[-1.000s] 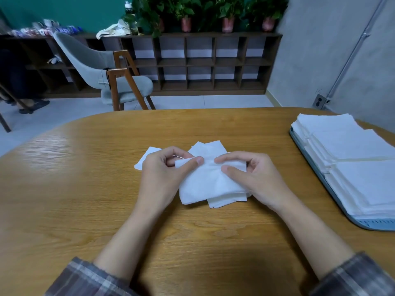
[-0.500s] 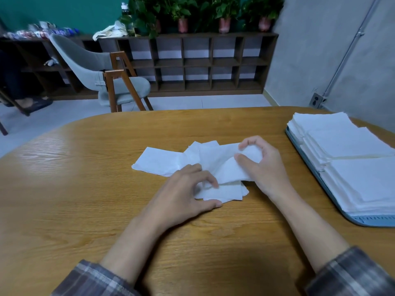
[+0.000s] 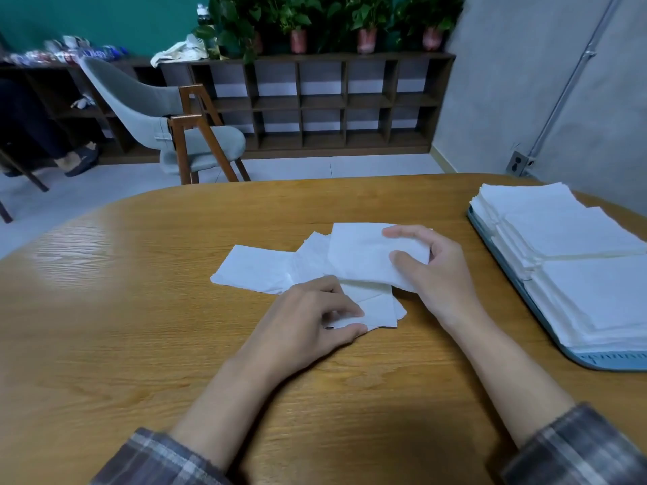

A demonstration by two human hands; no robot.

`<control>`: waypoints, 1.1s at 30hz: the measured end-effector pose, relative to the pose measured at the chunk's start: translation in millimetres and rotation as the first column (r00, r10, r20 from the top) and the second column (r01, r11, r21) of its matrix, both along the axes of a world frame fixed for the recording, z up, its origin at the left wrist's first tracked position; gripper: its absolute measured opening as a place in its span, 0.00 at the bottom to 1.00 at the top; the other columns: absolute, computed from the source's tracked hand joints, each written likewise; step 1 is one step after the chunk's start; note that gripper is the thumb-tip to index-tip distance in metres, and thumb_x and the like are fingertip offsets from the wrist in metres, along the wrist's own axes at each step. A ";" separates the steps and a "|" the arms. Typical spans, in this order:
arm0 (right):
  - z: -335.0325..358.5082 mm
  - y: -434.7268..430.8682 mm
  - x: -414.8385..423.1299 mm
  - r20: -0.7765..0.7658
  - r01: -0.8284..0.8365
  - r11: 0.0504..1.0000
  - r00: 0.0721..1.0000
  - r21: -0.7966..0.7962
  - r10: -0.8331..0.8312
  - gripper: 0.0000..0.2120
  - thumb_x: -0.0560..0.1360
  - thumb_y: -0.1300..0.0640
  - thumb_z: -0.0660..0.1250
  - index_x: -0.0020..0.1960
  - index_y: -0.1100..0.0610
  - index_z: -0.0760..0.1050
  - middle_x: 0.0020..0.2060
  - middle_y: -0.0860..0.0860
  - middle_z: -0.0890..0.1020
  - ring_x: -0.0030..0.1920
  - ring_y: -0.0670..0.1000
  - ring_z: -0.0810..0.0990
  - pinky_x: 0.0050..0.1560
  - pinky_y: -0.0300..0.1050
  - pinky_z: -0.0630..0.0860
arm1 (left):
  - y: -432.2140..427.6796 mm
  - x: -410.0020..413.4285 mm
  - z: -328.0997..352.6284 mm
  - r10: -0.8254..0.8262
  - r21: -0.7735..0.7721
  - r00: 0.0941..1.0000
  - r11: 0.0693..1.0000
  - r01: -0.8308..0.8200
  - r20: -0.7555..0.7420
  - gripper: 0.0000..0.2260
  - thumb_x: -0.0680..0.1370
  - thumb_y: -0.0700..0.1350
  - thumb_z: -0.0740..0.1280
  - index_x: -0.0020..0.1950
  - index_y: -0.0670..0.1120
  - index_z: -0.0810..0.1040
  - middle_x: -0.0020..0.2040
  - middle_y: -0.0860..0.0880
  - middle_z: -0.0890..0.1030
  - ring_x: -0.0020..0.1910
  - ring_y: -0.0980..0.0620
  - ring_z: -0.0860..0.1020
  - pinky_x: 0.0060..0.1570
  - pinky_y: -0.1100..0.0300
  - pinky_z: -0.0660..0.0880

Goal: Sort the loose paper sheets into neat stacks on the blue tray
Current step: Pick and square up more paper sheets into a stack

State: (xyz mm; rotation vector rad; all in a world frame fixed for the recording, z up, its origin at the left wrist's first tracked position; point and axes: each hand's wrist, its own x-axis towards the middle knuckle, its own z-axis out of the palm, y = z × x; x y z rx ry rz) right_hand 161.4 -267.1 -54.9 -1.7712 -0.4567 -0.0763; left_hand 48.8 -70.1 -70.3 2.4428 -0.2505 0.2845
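Left of the blue tray (image 3: 616, 360), your right hand (image 3: 437, 271) pinched one sheet (image 3: 360, 253), left hand (image 3: 308, 320) pinching the pile (image 3: 381, 308); slow peeling suited.

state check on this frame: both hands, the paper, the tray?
right hand: pinches one sheet between thumb and fingers.
left hand: grips the near corner of the loose sheets.
sheet: held over the loose sheets.
loose sheets: overlapping, unaligned, on the table.
blue tray: loaded with white stacks.
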 end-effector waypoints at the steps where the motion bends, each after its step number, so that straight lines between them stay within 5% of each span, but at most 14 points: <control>1: -1.1 0.6 0.1 0.000 -0.001 1.000 1.000 0.004 0.001 0.16 0.78 0.67 0.69 0.55 0.48 0.86 0.50 0.31 0.84 0.55 0.35 0.80 0.55 0.34 0.72 | -1.8 1.0 -1.8 -0.003 0.009 1.000 1.000 0.002 0.022 0.07 0.78 0.56 0.75 0.53 0.56 0.88 0.45 0.58 0.78 0.45 0.56 0.79 0.44 0.56 0.78; 8: 1.5 1.9 -2.8 0.038 -0.005 1.000 0.999 0.020 0.004 0.13 0.79 0.67 0.70 0.53 0.51 0.87 0.51 0.36 0.87 0.51 0.33 0.80 0.51 0.26 0.70 | -5.6 4.0 -3.8 -0.020 0.098 0.986 0.995 0.004 0.167 0.05 0.82 0.50 0.71 0.48 0.52 0.84 0.44 0.58 0.79 0.47 0.57 0.76 0.45 0.55 0.76; 12: 6.8 0.6 -5.0 0.027 -0.057 0.998 0.998 0.024 0.057 0.12 0.82 0.64 0.67 0.55 0.53 0.87 0.49 0.36 0.87 0.45 0.31 0.79 0.47 0.25 0.70 | -1.4 -1.4 9.4 0.091 -0.166 0.980 0.984 -0.061 0.178 0.04 0.84 0.48 0.68 0.50 0.52 0.79 0.45 0.59 0.80 0.46 0.57 0.77 0.44 0.66 0.69; 16: 9.4 3.0 -8.4 -0.011 -0.127 0.991 0.992 0.049 0.127 0.10 0.85 0.55 0.66 0.54 0.51 0.87 0.54 0.39 0.87 0.60 0.39 0.81 0.58 0.33 0.72 | 3.8 -2.7 16.3 0.164 -0.357 0.965 0.931 -0.082 0.206 0.04 0.85 0.49 0.68 0.50 0.52 0.80 0.40 0.54 0.80 0.39 0.51 0.76 0.41 0.53 0.74; 21: 11.7 2.6 -15.2 -0.122 -0.296 0.940 0.940 0.170 0.318 0.17 0.80 0.41 0.66 0.52 0.52 0.87 0.50 0.48 0.88 0.52 0.47 0.85 0.50 0.40 0.75 | 4.3 -2.4 18.8 0.266 -0.435 0.936 0.889 -0.146 0.230 0.04 0.83 0.49 0.71 0.49 0.52 0.82 0.32 0.44 0.74 0.34 0.46 0.69 0.35 0.53 0.64; 24: 11.3 5.7 -19.7 -0.100 -0.362 0.921 0.921 0.142 0.377 0.09 0.79 0.52 0.74 0.50 0.58 0.86 0.44 0.50 0.88 0.45 0.46 0.84 0.46 0.37 0.77 | 1.5 -3.2 20.9 0.254 -0.432 0.950 0.889 -0.153 0.185 0.01 0.81 0.49 0.73 0.50 0.53 0.84 0.31 0.51 0.76 0.32 0.53 0.70 0.34 0.62 0.63; 26: 7.7 7.9 -18.4 -0.097 -0.312 0.942 0.941 0.120 0.324 0.06 0.79 0.58 0.75 0.51 0.61 0.86 0.45 0.56 0.88 0.45 0.49 0.84 0.46 0.44 0.78 | 0.5 -2.7 22.5 0.244 -0.476 0.963 0.864 -0.165 0.110 0.05 0.79 0.47 0.76 0.53 0.54 0.85 0.34 0.55 0.80 0.34 0.57 0.74 0.37 0.66 0.67; 33: 12.6 6.1 -19.9 -0.176 -0.342 0.918 0.909 0.203 0.378 0.08 0.79 0.63 0.73 0.58 0.61 0.82 0.50 0.55 0.87 0.49 0.49 0.85 0.48 0.40 0.80 | 8.7 -1.8 32.7 0.257 -0.636 0.966 0.748 -0.189 0.014 0.16 0.74 0.42 0.80 0.59 0.54 0.83 0.42 0.51 0.86 0.44 0.57 0.83 0.46 0.67 0.76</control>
